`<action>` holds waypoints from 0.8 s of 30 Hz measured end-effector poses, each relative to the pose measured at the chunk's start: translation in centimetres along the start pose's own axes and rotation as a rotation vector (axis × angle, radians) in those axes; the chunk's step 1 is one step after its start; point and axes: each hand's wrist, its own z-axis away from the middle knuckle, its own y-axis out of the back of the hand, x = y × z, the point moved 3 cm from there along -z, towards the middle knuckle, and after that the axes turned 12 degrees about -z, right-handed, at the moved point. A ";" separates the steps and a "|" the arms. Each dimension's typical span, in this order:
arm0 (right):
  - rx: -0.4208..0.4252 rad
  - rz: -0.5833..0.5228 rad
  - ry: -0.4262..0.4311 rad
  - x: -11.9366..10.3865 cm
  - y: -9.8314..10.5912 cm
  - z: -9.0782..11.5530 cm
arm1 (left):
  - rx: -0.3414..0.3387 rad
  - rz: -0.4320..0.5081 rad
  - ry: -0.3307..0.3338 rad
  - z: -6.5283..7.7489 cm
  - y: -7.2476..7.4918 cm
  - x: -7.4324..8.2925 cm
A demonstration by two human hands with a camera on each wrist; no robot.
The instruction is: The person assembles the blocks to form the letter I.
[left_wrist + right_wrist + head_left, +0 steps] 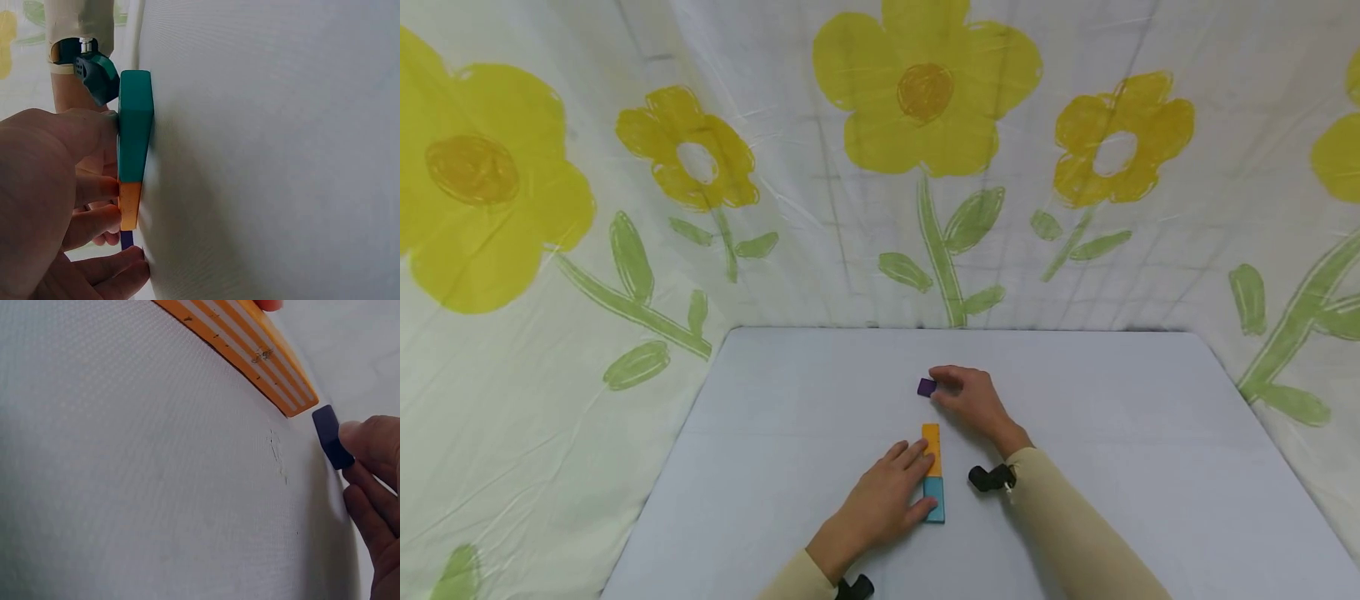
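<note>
A blue-green block (935, 510) and an orange block (932, 435) lie end to end in a line on the white tabletop. My left hand (880, 498) lies over their left side, thumb touching the blue-green block (135, 125) and fingertips on the orange block (129, 206). Farther back, my right hand (976, 402) pinches a small dark purple block (927, 387) between thumb and fingers. In the right wrist view the purple block (331, 436) stands a short gap beyond the end of the orange block (250, 350), whose visible side has pale stripes.
The white table (775, 392) reaches back to a hanging cloth (820, 275) printed with yellow flowers. Black wrist devices sit on both forearms; the right one (992, 478) is right of the blocks.
</note>
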 end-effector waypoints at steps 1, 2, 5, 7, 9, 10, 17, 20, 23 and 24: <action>0.001 0.003 -0.002 0.0 0.0 0.0 | 0.001 0.001 0.000 0.0 0.0 0.0; 0.003 0.003 -0.004 0.0 -0.1 0.0 | 0.000 0.003 0.001 0.0 0.0 0.0; 0.006 0.002 -0.011 0.1 -0.2 0.0 | -0.007 0.016 0.006 0.0 -0.1 0.1; 0.010 -0.002 -0.019 0.1 -0.3 0.0 | -0.014 0.024 0.012 -0.1 -0.2 0.1; 0.012 -0.003 -0.023 0.1 -0.4 0.1 | -0.019 0.032 0.017 -0.1 -0.3 0.1; 0.013 0.001 -0.023 0.1 -0.4 0.1 | -0.024 0.036 0.021 0.0 -0.3 0.1; 0.007 0.002 -0.024 -0.4 -0.6 0.4 | -0.025 0.034 0.028 0.0 -0.4 0.1; 0.000 0.011 -0.022 -0.6 -0.6 0.4 | -0.023 0.034 0.028 -0.1 -0.4 0.0; -0.019 0.024 -0.013 -0.6 -0.4 0.3 | -0.026 0.042 0.025 -0.1 -0.4 0.1; -0.031 0.031 -0.007 -0.5 -0.2 0.3 | -0.027 0.045 0.023 -0.1 -0.5 0.1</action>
